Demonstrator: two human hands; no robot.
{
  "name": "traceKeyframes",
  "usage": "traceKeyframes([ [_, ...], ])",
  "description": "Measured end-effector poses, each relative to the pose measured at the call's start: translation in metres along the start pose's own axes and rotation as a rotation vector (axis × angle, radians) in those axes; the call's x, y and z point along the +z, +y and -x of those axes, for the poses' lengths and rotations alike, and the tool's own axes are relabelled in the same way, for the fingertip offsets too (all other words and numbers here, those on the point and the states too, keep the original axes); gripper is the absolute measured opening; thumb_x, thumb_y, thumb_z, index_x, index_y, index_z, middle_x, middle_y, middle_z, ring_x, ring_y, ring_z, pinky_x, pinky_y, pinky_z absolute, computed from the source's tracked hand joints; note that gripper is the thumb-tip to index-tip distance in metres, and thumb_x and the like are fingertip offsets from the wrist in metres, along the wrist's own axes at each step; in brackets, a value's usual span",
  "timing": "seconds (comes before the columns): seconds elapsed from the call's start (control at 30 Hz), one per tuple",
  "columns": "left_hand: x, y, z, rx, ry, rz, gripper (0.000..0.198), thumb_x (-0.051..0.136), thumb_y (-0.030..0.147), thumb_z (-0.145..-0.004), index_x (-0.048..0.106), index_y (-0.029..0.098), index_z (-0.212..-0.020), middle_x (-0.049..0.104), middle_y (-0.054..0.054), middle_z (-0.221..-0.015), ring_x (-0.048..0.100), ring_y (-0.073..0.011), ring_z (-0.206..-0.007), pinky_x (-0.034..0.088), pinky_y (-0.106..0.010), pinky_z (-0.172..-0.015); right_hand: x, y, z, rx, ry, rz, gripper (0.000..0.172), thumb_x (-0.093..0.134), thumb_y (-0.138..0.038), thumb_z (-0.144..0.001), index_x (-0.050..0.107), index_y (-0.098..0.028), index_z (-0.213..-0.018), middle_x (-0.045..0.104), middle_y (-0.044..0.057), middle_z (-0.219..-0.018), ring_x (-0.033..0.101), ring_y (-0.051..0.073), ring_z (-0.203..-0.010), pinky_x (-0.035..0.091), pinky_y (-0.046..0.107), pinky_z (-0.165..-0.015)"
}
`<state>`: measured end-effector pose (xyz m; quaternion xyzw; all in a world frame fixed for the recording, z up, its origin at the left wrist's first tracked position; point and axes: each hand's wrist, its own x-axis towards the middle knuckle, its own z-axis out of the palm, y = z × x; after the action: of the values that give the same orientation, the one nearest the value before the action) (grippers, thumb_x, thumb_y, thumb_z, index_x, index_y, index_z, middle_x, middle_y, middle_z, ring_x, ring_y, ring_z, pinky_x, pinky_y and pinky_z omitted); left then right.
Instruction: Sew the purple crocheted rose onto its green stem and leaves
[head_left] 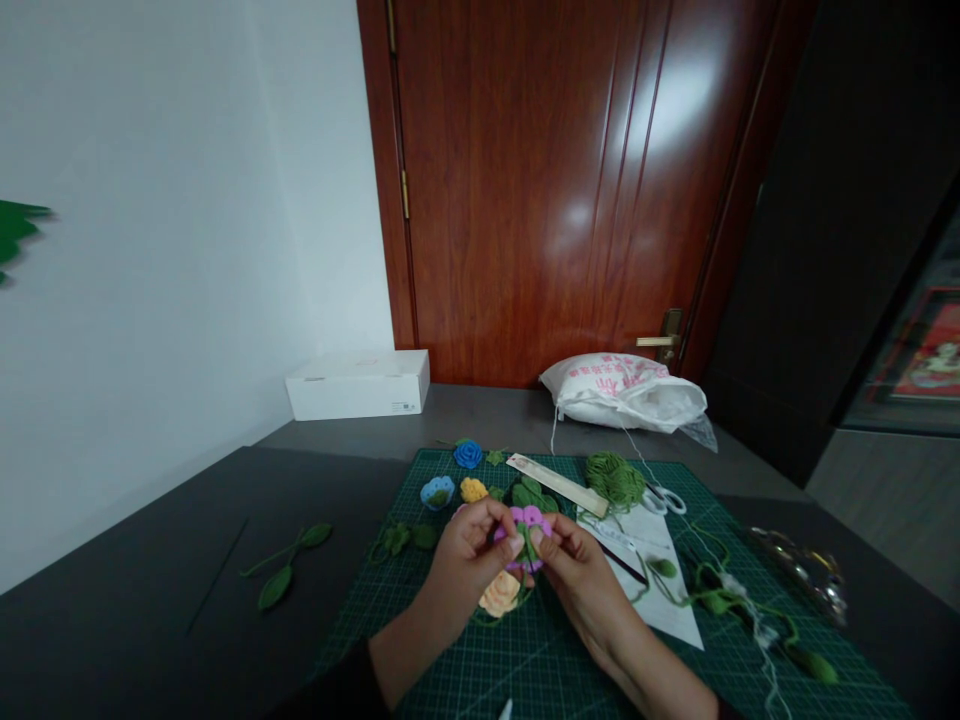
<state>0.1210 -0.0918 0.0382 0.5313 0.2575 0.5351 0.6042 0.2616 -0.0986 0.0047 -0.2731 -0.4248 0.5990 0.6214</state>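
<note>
Between both hands is a purple crocheted flower (531,517) with a green piece at its middle. My left hand (474,545) pinches the flower's left side, thumb and forefinger at the green part. From the right, my right hand (574,555) grips the other edge, its thumb on the green piece. Just below the hands lies a peach crocheted flower (499,594), partly covered. Beyond them sit a yellow flower (472,490), a light blue one (437,492) and a blue rose (467,454). Green crocheted leaves (534,493) lie right behind the purple flower.
A green cutting mat (442,670) covers the table's middle. On it are a ruler (559,484), green yarn (613,481), white-handled scissors (664,499), paper (675,610) and green stems. Leaves (276,588) lie left. A white box (358,385) and a white bag (619,388) stand behind.
</note>
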Motion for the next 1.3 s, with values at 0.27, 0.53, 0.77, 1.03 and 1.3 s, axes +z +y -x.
traceKeyframes([
  [0.27,-0.004,-0.004,-0.001,-0.008,-0.027,-0.063,0.033,0.083,0.036,-0.071,0.058,0.015,-0.074,0.055,0.001,-0.075,0.057,-0.0126,-0.064,0.059,-0.028,-0.055,0.000,0.000,0.000,0.013,0.012,-0.023,0.034,0.083,-0.049,-0.070,0.067,-0.020,-0.076,0.065,-0.001,-0.067,0.055,0.014,-0.058,0.045,0.027,-0.059],
  [0.53,-0.008,-0.012,-0.007,-0.027,-0.062,-0.104,0.022,0.081,0.023,-0.069,0.066,0.014,-0.082,0.061,-0.002,-0.084,0.062,-0.0143,-0.067,0.059,-0.030,-0.063,-0.005,-0.004,-0.004,0.062,0.013,-0.009,0.041,0.086,-0.052,-0.065,0.071,-0.018,-0.081,0.066,0.000,-0.068,0.054,0.012,-0.057,0.045,0.025,-0.056],
  [0.77,-0.008,-0.015,-0.005,-0.047,-0.028,-0.083,0.024,0.081,0.019,-0.066,0.064,0.015,-0.082,0.063,-0.002,-0.081,0.063,-0.0147,-0.066,0.058,-0.030,-0.064,-0.003,-0.009,-0.004,0.097,-0.025,0.009,0.042,0.089,-0.050,-0.062,0.071,-0.017,-0.080,0.069,0.001,-0.070,0.056,0.012,-0.057,0.046,0.024,-0.057],
  [1.03,-0.005,-0.007,-0.004,-0.071,0.030,-0.005,0.033,0.086,0.030,-0.067,0.063,0.014,-0.085,0.064,-0.001,-0.076,0.065,-0.0144,-0.065,0.056,-0.029,-0.066,-0.006,-0.009,-0.001,0.087,-0.023,0.048,0.038,0.081,-0.052,-0.073,0.069,-0.019,-0.086,0.066,0.000,-0.075,0.059,0.012,-0.064,0.050,0.025,-0.067],
  [1.3,-0.011,-0.005,-0.007,-0.006,0.121,-0.003,0.024,0.082,0.021,-0.068,0.064,0.015,-0.084,0.063,0.000,-0.076,0.058,-0.0119,-0.064,0.051,-0.022,-0.060,-0.015,0.001,-0.001,0.101,-0.106,0.239,0.043,0.074,-0.059,-0.076,0.068,-0.017,-0.080,0.066,0.003,-0.073,0.058,0.013,-0.065,0.045,0.022,-0.056],
])
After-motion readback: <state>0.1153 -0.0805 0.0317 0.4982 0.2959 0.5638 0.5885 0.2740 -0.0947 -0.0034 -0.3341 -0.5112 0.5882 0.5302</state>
